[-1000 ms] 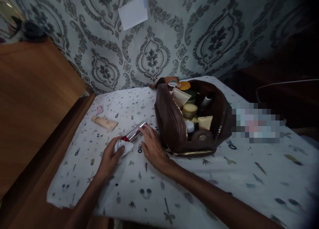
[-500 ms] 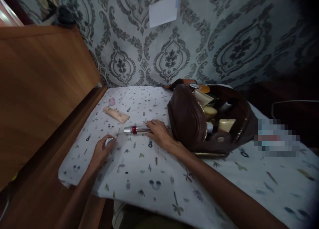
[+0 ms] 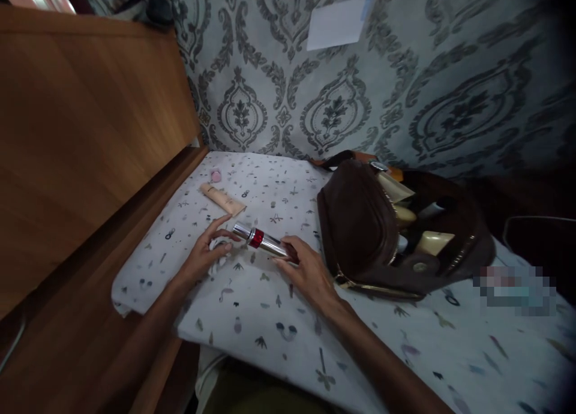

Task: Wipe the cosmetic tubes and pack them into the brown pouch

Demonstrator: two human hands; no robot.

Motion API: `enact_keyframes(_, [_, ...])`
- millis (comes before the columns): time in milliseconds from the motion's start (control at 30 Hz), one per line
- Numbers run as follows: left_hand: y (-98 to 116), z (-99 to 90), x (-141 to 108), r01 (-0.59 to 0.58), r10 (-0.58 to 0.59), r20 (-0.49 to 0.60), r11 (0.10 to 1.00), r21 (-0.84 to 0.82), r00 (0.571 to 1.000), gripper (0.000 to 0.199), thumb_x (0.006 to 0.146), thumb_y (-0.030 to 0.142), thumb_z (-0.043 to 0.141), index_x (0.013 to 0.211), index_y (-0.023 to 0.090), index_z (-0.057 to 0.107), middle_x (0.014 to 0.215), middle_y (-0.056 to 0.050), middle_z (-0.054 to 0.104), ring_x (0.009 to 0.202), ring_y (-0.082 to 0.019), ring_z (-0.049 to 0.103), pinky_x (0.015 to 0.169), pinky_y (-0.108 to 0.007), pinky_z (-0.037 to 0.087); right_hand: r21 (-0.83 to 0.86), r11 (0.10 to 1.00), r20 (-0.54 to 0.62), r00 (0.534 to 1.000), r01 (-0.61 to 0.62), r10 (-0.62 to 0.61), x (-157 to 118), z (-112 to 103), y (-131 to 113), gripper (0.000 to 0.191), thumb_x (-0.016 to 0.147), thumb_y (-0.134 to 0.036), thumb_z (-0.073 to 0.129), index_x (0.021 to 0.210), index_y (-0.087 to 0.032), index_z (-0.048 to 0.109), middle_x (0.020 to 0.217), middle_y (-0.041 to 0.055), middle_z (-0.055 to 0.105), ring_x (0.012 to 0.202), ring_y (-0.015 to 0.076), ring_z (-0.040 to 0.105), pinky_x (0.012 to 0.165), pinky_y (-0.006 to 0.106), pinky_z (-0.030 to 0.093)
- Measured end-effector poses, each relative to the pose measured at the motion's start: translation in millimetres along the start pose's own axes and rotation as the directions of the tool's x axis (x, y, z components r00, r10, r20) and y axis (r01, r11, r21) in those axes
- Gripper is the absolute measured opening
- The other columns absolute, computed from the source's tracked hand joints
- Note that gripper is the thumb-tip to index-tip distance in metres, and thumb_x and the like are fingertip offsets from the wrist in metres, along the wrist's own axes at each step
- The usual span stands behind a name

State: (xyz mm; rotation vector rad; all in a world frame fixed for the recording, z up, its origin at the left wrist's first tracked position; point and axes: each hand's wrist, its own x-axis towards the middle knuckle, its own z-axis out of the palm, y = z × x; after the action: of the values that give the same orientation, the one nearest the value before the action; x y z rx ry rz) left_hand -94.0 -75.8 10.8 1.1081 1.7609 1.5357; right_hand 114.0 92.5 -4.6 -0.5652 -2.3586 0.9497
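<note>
My right hand (image 3: 308, 273) grips one end of a shiny silver cosmetic tube (image 3: 270, 243) with a red band, tilted over the bed-like surface. Close to the tube's other end is my left hand (image 3: 204, 252), its fingers curved and a crumpled white tissue (image 3: 218, 257) tucked against them. Whether the left fingertips touch the tube, I cannot tell. Behind the hands lies a peach squeeze tube (image 3: 222, 199), with a small pink round item (image 3: 216, 175) beyond it.
On the right sits an open brown bag (image 3: 355, 222) full of cosmetic tubes and bottles. A wooden panel (image 3: 90, 114) rises at the left, and a patterned wall (image 3: 288, 90) stands behind. The printed white cloth (image 3: 252, 348) covers the surface. A blurred-out item (image 3: 515, 289) lies at far right.
The silver tube has been picked up off the cloth in my right hand. My left hand has come over to its free end. The view has shifted slightly.
</note>
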Motion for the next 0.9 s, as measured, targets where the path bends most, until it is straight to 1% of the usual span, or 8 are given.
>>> enact_keyframes(67, [0, 1.0, -2, 0.007, -0.007, -0.007, 1.0, -0.006, 1.0, 0.068, 0.083, 0.042, 0.073, 0.145, 0.023, 0.052, 0.105, -0.007, 0.072, 0.107, -0.026, 0.064, 0.089, -0.032, 0.048, 0.014, 1.0, -0.002, 1.0, -0.023, 0.023, -4, 3, 1, 0.021, 0.084, -0.032, 0.064, 0.102, -0.022, 0.061, 0.087, 0.0025, 0.067, 0.075, 0.0209, 0.062, 0.067, 0.03, 0.047])
enact_keyframes(167, [3, 3.1, -2, -0.015, 0.016, -0.018, 0.999, 0.04, 1.0, 0.055, 0.081, 0.039, 0.074, 0.133, 0.023, 0.064, 0.108, -0.006, 0.071, 0.109, -0.025, 0.063, 0.098, -0.035, 0.045, 0.023, 0.999, 0.021, 0.999, -0.033, 0.033, -7, 6, 1, 0.022, 0.083, -0.032, 0.065, 0.103, -0.023, 0.062, 0.087, 0.0029, 0.067, 0.075, 0.0214, 0.062, 0.067, 0.031, 0.049])
enact_keyframes(267, [4, 4.8, -2, -0.03, 0.031, -0.016, 0.998, 0.06, 0.999, 0.046, 0.08, 0.037, 0.075, 0.123, 0.022, 0.069, 0.108, -0.005, 0.07, 0.109, -0.025, 0.061, 0.101, -0.034, 0.044, 0.03, 0.999, 0.032, 0.999, -0.027, 0.026, -9, 7, 1, 0.022, 0.082, -0.032, 0.066, 0.102, -0.023, 0.062, 0.088, 0.0034, 0.067, 0.076, 0.0222, 0.063, 0.069, 0.032, 0.05])
enact_keyframes(367, [2, 6.6, -3, -0.008, 0.009, -0.019, 0.999, 0.045, 1.0, 0.04, 0.082, 0.039, 0.073, 0.118, 0.022, 0.069, 0.105, -0.004, 0.068, 0.105, -0.023, 0.061, 0.095, -0.031, 0.046, 0.036, 0.999, 0.025, 1.0, -0.015, 0.014, -10, 8, 3, 0.023, 0.083, -0.032, 0.064, 0.104, -0.022, 0.062, 0.091, 0.0043, 0.068, 0.079, 0.0227, 0.063, 0.072, 0.033, 0.051])
enact_keyframes(533, [0, 9.7, -4, 0.045, -0.044, -0.044, 0.999, 0.011, 0.998, 0.04, 0.083, 0.047, 0.069, 0.112, 0.021, 0.066, 0.101, -0.003, 0.063, 0.09, -0.02, 0.059, 0.076, -0.027, 0.049, 0.021, 1.0, 0.036, 0.999, 0.011, -0.012, -10, 8, 5, 0.025, 0.084, -0.03, 0.064, 0.107, -0.021, 0.063, 0.095, 0.0056, 0.069, 0.083, 0.0232, 0.065, 0.076, 0.034, 0.053])
enact_keyframes(633, [1, 10.5, -4, 0.042, -0.041, -0.046, 0.999, 0.025, 0.998, 0.035, 0.083, 0.048, 0.067, 0.103, 0.02, 0.064, 0.092, -0.002, 0.062, 0.079, -0.017, 0.057, 0.074, -0.027, 0.047, -0.003, 1.0, 0.039, 0.999, 0.03, -0.029, -10, 8, 5, 0.024, 0.084, -0.028, 0.064, 0.107, -0.021, 0.063, 0.094, 0.0059, 0.069, 0.081, 0.0235, 0.064, 0.074, 0.035, 0.053])
enact_keyframes(767, [2, 10.4, -5, 0.047, -0.045, -0.04, 0.998, 0.045, 0.998, 0.032, 0.086, 0.051, 0.063, 0.096, 0.02, 0.061, 0.081, 0.0, 0.06, 0.075, -0.017, 0.056, 0.073, -0.027, 0.045, -0.025, 0.997, 0.026, 0.997, 0.071, -0.07, -11, 9, 5, 0.022, 0.086, -0.028, 0.064, 0.107, -0.022, 0.063, 0.094, 0.0068, 0.069, 0.082, 0.0244, 0.064, 0.075, 0.036, 0.054])
enact_keyframes(900, [0, 9.5, -6, 0.089, -0.087, -0.046, 0.995, 0.053, 0.995, 0.035, 0.087, 0.053, 0.062, 0.097, 0.019, 0.062, 0.081, 0.001, 0.06, 0.073, -0.016, 0.054, 0.068, -0.026, 0.044, -0.049, 0.993, 0.015, 0.994, 0.108, -0.107, -11, 8, 6, 0.022, 0.087, -0.029, 0.065, 0.108, -0.023, 0.064, 0.094, 0.0068, 0.07, 0.083, 0.0247, 0.064, 0.076, 0.037, 0.054])
